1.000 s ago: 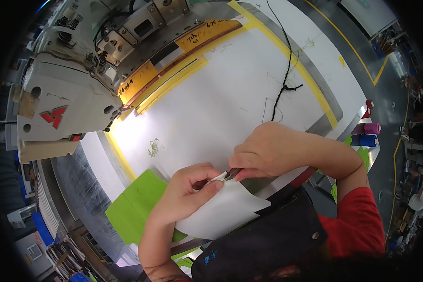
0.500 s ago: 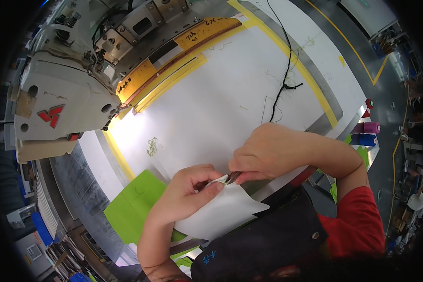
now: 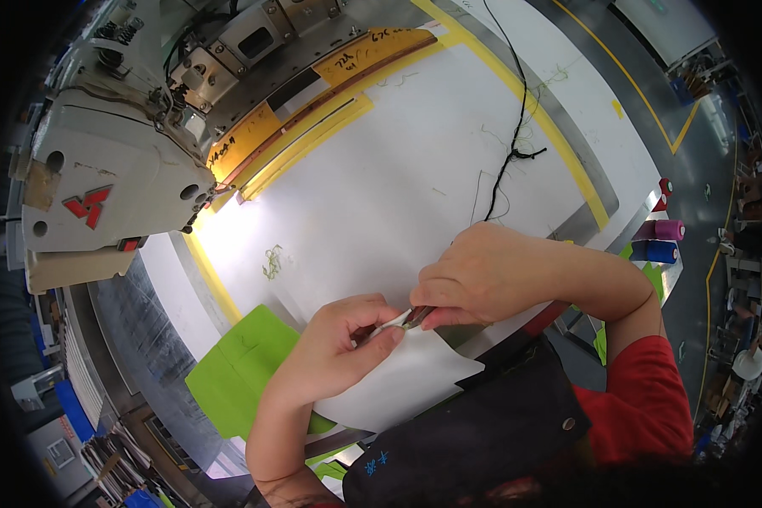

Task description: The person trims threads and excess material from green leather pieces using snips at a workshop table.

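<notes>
Pinched between thumb and fingers of my left hand (image 3: 343, 343) is the folded upper edge of a white fabric piece (image 3: 415, 372). The rest of that piece hangs toward the dark apron at my front. My right hand (image 3: 474, 279) is closed around small metal thread snips (image 3: 416, 317), mostly hidden by the fingers. Their tips meet the fabric's edge beside my left thumb; whether a thread lies between them is too small to tell. A bright green fabric piece (image 3: 244, 368) lies behind my left forearm, partly covered by it.
A sewing machine head (image 3: 114, 186) stands at the left over the white work surface (image 3: 356, 195), which is bordered with yellow tape. Loose green thread (image 3: 272, 262) lies near its light. A black cord (image 3: 504, 169) crosses the far right. Thread spools (image 3: 656, 251) sit at the right edge.
Both hands keep nearly the same place and grip. The snips and the folded fabric edge have tilted slightly. The view has shifted a very little.
</notes>
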`<move>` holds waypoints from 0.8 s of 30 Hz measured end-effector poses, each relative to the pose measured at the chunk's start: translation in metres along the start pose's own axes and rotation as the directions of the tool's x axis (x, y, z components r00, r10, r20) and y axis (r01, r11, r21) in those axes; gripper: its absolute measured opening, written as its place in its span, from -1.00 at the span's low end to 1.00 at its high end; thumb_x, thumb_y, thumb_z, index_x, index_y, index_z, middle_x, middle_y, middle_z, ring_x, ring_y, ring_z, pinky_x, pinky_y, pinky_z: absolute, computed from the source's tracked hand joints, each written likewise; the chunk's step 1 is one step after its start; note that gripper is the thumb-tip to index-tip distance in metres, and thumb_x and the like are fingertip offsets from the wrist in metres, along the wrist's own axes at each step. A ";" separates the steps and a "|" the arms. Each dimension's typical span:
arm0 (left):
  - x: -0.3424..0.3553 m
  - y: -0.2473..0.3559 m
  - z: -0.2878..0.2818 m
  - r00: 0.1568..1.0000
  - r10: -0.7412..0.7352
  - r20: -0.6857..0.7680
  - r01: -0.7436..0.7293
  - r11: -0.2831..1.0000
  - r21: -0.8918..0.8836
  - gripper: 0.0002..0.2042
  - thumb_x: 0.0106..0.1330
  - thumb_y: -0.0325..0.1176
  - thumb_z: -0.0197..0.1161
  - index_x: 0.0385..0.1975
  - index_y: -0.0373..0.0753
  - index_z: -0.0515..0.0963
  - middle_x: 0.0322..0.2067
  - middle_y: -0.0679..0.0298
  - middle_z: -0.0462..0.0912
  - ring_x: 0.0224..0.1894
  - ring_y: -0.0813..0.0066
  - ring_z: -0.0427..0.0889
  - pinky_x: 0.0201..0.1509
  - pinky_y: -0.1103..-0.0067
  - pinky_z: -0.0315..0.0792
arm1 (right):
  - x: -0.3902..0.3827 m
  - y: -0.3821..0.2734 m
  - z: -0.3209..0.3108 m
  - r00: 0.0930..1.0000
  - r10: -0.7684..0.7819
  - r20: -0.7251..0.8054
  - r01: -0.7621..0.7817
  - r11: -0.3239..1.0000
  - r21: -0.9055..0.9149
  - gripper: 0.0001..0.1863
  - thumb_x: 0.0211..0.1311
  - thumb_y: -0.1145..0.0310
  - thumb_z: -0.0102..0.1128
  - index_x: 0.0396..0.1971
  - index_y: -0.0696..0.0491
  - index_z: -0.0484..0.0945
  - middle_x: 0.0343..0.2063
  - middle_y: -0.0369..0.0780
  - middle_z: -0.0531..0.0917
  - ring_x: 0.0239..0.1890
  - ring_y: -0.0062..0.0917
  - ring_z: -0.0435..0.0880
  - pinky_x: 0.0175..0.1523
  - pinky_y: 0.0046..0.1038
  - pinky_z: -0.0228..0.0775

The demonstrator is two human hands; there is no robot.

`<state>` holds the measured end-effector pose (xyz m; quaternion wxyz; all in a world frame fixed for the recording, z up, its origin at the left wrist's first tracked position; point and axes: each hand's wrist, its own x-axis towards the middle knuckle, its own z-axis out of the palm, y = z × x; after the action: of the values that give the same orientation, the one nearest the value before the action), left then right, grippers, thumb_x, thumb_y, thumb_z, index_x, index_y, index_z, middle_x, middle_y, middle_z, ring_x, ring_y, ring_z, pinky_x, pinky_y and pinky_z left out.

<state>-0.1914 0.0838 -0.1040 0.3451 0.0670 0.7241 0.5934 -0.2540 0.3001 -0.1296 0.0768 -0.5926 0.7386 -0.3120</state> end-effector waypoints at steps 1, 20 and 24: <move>0.000 -0.001 0.000 1.000 0.013 -0.002 -0.013 1.000 0.012 -0.91 0.14 -0.51 0.10 -0.40 -0.36 0.50 -0.60 0.39 0.32 -0.59 0.71 0.22 -0.54 0.71 0.15 | 0.000 0.000 0.001 1.000 0.009 0.004 -0.009 1.000 0.008 -0.77 0.05 0.18 0.17 -0.43 -0.01 0.39 -0.67 -0.35 0.43 -0.71 -0.47 0.43 -0.65 -0.46 0.20; 0.000 0.001 -0.004 0.993 0.113 -0.016 -0.110 0.985 0.131 -0.89 0.11 -0.54 0.11 -0.37 -0.34 0.52 -0.61 0.36 0.31 -0.60 0.67 0.22 -0.56 0.68 0.14 | 0.002 -0.004 0.004 0.997 0.066 -0.048 -0.064 0.998 0.027 -0.78 0.08 0.17 0.14 -0.45 -0.02 0.39 -0.69 -0.36 0.45 -0.71 -0.45 0.46 -0.66 -0.44 0.21; 0.000 0.000 -0.003 0.993 0.117 -0.013 -0.113 0.982 0.153 -0.89 0.10 -0.54 0.11 -0.37 -0.35 0.52 -0.61 0.35 0.31 -0.60 0.66 0.22 -0.56 0.67 0.13 | 0.001 -0.007 0.003 0.996 0.087 -0.019 -0.087 0.996 0.014 -0.80 0.08 0.17 0.14 -0.47 -0.03 0.39 -0.72 -0.36 0.44 -0.73 -0.45 0.44 -0.68 -0.44 0.20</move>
<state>-0.1931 0.0819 -0.1036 0.2962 0.1285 0.7659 0.5560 -0.2472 0.2977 -0.1278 0.0869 -0.5564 0.7623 -0.3192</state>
